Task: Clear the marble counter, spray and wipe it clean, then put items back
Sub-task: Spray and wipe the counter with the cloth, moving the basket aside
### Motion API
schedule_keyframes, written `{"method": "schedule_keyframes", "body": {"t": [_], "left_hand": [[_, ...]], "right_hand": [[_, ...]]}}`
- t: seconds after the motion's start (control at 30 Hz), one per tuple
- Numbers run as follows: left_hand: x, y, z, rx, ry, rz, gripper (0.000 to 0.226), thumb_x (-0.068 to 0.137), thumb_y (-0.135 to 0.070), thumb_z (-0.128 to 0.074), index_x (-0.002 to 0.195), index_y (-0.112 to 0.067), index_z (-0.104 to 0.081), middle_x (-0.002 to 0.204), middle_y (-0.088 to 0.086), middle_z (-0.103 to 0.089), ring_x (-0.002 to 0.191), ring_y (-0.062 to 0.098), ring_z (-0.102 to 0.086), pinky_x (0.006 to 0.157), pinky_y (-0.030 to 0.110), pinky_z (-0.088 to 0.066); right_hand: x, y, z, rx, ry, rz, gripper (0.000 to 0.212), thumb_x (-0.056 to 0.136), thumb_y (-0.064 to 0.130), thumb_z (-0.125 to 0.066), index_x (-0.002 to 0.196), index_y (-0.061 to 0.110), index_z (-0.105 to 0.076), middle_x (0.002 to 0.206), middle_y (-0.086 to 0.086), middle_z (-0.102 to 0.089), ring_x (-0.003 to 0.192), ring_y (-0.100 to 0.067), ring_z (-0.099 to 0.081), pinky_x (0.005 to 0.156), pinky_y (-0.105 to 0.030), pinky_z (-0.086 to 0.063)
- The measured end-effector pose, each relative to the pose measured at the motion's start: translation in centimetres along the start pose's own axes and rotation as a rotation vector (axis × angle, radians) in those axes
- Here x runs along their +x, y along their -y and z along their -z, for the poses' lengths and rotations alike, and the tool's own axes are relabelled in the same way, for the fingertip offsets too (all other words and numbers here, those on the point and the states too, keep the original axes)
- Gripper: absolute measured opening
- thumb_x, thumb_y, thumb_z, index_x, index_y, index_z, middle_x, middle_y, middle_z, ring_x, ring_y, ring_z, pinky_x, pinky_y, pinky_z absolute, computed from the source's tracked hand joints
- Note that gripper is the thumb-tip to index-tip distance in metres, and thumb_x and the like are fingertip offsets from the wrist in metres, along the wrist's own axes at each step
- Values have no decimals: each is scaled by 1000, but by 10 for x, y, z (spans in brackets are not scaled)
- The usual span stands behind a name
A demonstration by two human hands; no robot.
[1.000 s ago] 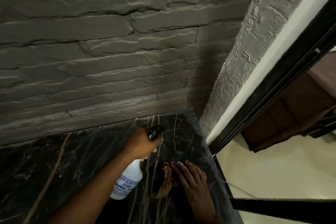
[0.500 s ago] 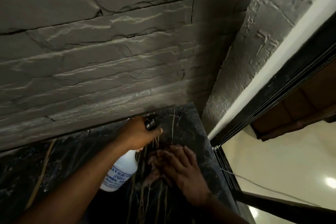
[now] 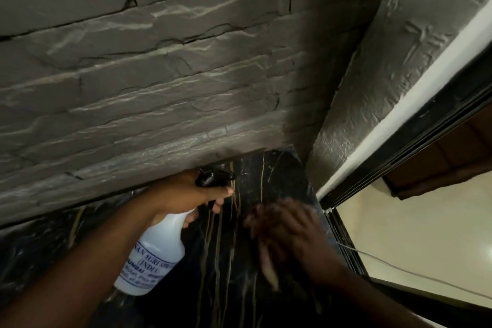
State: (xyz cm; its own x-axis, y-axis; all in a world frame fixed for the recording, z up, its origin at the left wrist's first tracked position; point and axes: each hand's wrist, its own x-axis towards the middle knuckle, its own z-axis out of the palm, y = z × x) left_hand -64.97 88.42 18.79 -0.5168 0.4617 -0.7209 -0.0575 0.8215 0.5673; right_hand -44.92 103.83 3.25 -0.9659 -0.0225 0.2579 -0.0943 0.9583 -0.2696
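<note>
My left hand (image 3: 186,194) holds the spray bottle (image 3: 154,253) above the marble counter (image 3: 266,176), left of my right hand (image 3: 290,231), which seems, through blur, to rest on it. Stone wall (image 3: 159,74) behind; door frame (image 3: 399,146) right.

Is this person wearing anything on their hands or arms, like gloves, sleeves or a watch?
No. Both the left hand and the right hand are bare, without gloves, and both forearms show no sleeves. No watch, ring or band shows, though the right hand is blurred.
</note>
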Motion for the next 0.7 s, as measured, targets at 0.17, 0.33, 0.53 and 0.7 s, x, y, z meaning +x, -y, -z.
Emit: {"method": "schedule_keyframes", "body": {"t": [0.17, 0.33, 0.53, 0.7], "left_hand": [[-1, 4, -11, 32, -15, 0, 29, 83, -42, -69, 84, -13, -69, 79, 7, -74, 36, 14, -44, 40, 22, -38], [-3, -8, -29, -49, -96, -88, 18, 84, -38, -69, 85, -21, -69, 77, 7, -73, 34, 10, -46, 38, 21, -37], [-15, -3, -36, -60, -118, -147, 22, 84, -42, -68, 97, -25, -68, 77, 4, -73, 36, 9, -48, 41, 21, -40], [-28, -6, -61, -71, -119, -126, 22, 86, -42, -66, 93, -22, -69, 81, 3, -74, 41, 13, -48, 44, 22, -42]], "right_hand": [[105, -23, -15, 19, -34, -554, 50, 89, 45, -42, 138, 34, -36, 147, -7, -33, 136, -38, -23, 106, -61, -24], [71, 37, -25, 77, 101, -155, 51, 93, 48, -42, 139, 28, -40, 146, -4, -39, 138, -33, -26, 107, -56, -25], [32, -24, 10, -38, -7, -403, 50, 87, 46, -45, 135, 35, -43, 145, -3, -37, 135, -34, -25, 100, -58, -32], [32, 42, -18, 29, 88, -393, 52, 93, 43, -43, 142, 32, -33, 150, -4, -30, 141, -37, -14, 106, -62, -24]]}}
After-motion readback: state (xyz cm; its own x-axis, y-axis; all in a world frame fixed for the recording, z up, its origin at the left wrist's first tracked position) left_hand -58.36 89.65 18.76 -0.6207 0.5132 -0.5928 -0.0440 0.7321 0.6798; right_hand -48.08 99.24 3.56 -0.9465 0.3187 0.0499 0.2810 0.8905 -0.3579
